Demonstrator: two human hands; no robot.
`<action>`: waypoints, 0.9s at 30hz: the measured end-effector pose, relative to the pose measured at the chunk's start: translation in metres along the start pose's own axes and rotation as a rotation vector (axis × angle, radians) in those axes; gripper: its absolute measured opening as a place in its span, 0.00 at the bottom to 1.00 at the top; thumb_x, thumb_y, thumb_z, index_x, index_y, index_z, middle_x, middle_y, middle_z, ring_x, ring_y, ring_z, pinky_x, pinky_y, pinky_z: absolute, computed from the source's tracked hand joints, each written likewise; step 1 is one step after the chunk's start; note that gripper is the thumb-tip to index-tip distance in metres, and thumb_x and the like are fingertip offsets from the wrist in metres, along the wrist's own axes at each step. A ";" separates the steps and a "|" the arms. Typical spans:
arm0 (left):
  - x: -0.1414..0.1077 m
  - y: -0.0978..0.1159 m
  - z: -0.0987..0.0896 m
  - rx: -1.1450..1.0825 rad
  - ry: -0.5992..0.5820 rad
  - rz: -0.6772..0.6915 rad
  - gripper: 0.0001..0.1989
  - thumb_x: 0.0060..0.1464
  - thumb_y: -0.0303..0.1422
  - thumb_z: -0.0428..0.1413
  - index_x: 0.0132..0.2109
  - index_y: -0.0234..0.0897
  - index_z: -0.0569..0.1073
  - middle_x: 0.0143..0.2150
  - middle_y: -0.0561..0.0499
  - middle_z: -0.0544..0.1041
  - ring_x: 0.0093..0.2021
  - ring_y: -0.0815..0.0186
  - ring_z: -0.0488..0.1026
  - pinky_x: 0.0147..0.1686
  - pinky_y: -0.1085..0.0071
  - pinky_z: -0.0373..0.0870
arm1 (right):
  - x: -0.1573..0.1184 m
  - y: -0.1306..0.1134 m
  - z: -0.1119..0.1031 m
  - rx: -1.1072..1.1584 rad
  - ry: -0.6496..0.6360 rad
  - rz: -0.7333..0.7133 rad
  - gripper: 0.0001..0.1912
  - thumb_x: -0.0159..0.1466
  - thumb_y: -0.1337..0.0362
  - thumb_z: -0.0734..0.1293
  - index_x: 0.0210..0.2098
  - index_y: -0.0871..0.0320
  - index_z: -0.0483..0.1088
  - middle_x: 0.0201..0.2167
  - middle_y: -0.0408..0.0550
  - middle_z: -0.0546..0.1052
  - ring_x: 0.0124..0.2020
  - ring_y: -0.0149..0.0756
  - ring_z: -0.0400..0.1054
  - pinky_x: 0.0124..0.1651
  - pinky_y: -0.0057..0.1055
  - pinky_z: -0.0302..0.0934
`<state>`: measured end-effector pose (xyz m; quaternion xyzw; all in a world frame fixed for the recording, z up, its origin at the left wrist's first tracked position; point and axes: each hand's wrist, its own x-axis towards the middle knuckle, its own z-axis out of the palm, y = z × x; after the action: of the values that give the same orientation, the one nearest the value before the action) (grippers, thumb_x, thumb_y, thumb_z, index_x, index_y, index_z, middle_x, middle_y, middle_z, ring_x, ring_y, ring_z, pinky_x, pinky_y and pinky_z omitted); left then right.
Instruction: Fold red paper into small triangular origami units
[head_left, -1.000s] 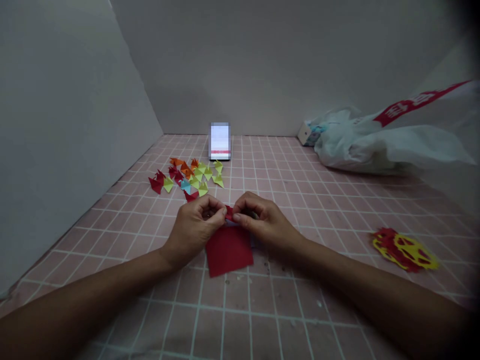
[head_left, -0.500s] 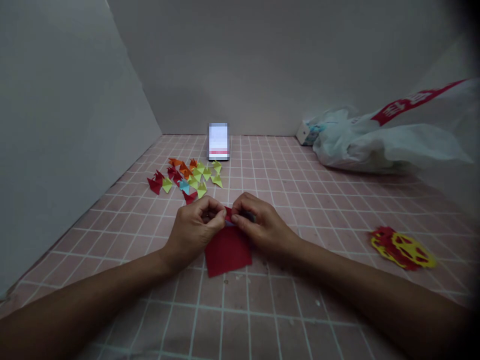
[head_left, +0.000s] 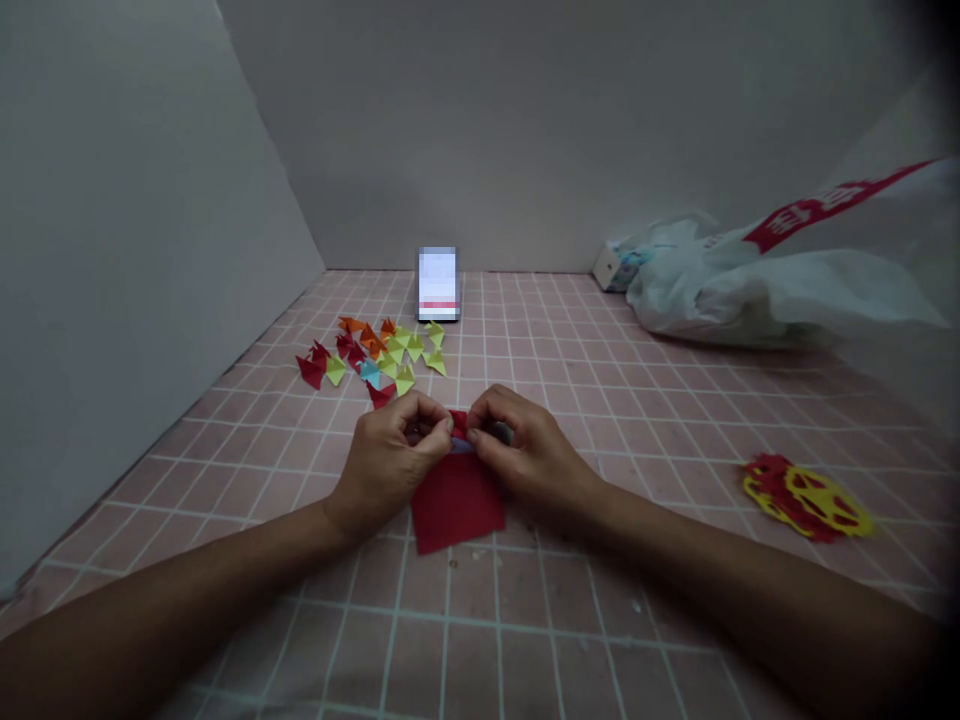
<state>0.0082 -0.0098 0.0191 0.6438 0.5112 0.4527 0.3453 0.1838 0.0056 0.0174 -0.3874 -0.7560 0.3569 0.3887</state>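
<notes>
Between my hands is a small folded piece of red paper (head_left: 458, 424), partly hidden by the fingers. My left hand (head_left: 397, 452) pinches its left side between thumb and index finger. On the other side, my right hand (head_left: 529, 450) pinches it with thumb and bent fingers. Just below lies a red paper square (head_left: 457, 505) flat on the table, its upper corners covered by the hands. Beyond my left hand sits a group of several small folded paper birds (head_left: 390, 350) in red, orange, yellow-green and blue; one red bird (head_left: 380, 393) is closest to the fingers.
A phone (head_left: 437, 284) with a lit, blurred screen stands near the back wall. At the right rear rest a small box (head_left: 611, 268) and a white plastic bag (head_left: 720, 295). Red and yellow paper cutouts (head_left: 806, 498) lie right of my right forearm on the pink gridded tabletop (head_left: 615, 370).
My right hand has shifted very slightly right, and a little more of the red paper shows between the fingertips. The rest of the table looks the same.
</notes>
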 end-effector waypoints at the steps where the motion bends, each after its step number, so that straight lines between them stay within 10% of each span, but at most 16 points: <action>1: 0.000 0.000 0.000 -0.002 -0.002 -0.003 0.04 0.53 0.32 0.57 0.31 0.36 0.72 0.26 0.54 0.73 0.26 0.70 0.69 0.24 0.75 0.65 | 0.000 0.000 0.000 0.003 -0.001 0.005 0.08 0.60 0.75 0.63 0.28 0.57 0.64 0.30 0.44 0.69 0.33 0.35 0.63 0.36 0.32 0.56; 9: 0.004 -0.004 -0.003 -0.216 -0.098 -0.069 0.11 0.54 0.30 0.59 0.45 0.36 0.74 0.31 0.54 0.76 0.31 0.69 0.75 0.34 0.72 0.73 | -0.001 0.001 -0.001 -0.024 0.017 -0.049 0.08 0.58 0.76 0.62 0.29 0.57 0.64 0.30 0.45 0.68 0.33 0.35 0.63 0.35 0.31 0.56; 21: 0.005 0.004 -0.002 -0.469 -0.163 -0.299 0.07 0.50 0.29 0.62 0.39 0.35 0.76 0.32 0.54 0.79 0.30 0.72 0.78 0.34 0.76 0.75 | -0.004 0.003 0.000 -0.142 0.049 -0.192 0.06 0.62 0.75 0.62 0.32 0.58 0.64 0.32 0.47 0.70 0.35 0.36 0.64 0.38 0.32 0.58; 27: 0.005 0.000 -0.001 -0.416 -0.180 -0.209 0.10 0.48 0.29 0.63 0.40 0.35 0.76 0.32 0.53 0.78 0.31 0.70 0.76 0.34 0.73 0.73 | -0.002 0.002 -0.002 -0.081 0.053 -0.142 0.07 0.62 0.75 0.62 0.31 0.57 0.64 0.31 0.45 0.70 0.34 0.34 0.65 0.37 0.31 0.58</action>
<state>0.0072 -0.0046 0.0208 0.5403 0.4377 0.4511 0.5594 0.1875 0.0053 0.0158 -0.3574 -0.7848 0.2871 0.4170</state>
